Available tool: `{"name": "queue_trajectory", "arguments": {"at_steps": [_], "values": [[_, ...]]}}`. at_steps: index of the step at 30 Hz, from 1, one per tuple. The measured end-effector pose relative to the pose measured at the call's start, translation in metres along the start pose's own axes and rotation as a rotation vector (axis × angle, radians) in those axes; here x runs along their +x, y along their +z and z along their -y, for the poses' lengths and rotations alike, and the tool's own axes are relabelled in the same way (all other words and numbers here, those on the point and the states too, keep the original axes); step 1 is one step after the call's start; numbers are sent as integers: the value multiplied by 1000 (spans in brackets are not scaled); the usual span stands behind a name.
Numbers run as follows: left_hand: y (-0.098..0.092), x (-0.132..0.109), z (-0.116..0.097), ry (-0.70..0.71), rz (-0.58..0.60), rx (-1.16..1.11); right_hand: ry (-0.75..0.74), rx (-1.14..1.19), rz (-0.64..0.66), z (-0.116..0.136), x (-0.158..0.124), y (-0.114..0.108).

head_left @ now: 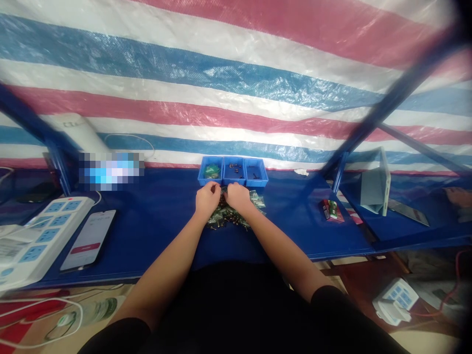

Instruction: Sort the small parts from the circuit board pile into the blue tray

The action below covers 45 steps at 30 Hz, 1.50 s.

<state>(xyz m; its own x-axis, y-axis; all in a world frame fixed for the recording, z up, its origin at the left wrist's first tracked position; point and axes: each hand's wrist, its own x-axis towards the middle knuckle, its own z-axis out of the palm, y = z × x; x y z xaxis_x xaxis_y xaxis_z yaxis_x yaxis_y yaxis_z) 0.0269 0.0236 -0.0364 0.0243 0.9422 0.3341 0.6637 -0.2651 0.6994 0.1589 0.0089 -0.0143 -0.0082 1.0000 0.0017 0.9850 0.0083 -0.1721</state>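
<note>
Left hand and right hand, fingers curled, contents indiscernible, apparently pick over small parts; next move likely needs fine pinching.

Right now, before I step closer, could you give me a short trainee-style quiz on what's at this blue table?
1. How many blue bins stand in a row just beyond the left hand and right hand?
2. True or false: the small red box lies to the left of both hands.
3. Which bin holds the green contents? A) left B) middle C) right

Key: 1. Three. 2. False; the small red box lies to their right. 3. A.
</note>
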Motion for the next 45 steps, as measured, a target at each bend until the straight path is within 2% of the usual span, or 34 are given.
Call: {"name": "queue_trajectory", "arguments": {"at_steps": [6, 12, 14, 17, 22, 26, 33, 39, 45], "values": [[0, 0, 0, -14, 13, 2, 79, 281, 3, -6, 5, 3], [-1, 1, 0, 9, 16, -25, 15, 552, -144, -13, -3, -2], [-1, 1, -1, 64, 35, -48, -29, 591, -200, -20, -7, -5], [-1, 0, -4, 203, 69, -76, -88, 633, -208, -33, -14, -8], [-1, -2, -10, 376, 90, -110, -144, 712, -247, -50, -21, -2], [-5, -2, -12, 328, 138, -94, -212, 790, -292, -57, -22, 3], [-9, -2, -13, 177, 35, -143, -224, 784, -265, -62, -24, 3], [-11, -2, -15, 318, 88, -226, -127, 821, -346, -58, -26, 0], [-8, -6, -18, 364, 148, -245, -245, 918, -304, -57, -25, 2]]}}
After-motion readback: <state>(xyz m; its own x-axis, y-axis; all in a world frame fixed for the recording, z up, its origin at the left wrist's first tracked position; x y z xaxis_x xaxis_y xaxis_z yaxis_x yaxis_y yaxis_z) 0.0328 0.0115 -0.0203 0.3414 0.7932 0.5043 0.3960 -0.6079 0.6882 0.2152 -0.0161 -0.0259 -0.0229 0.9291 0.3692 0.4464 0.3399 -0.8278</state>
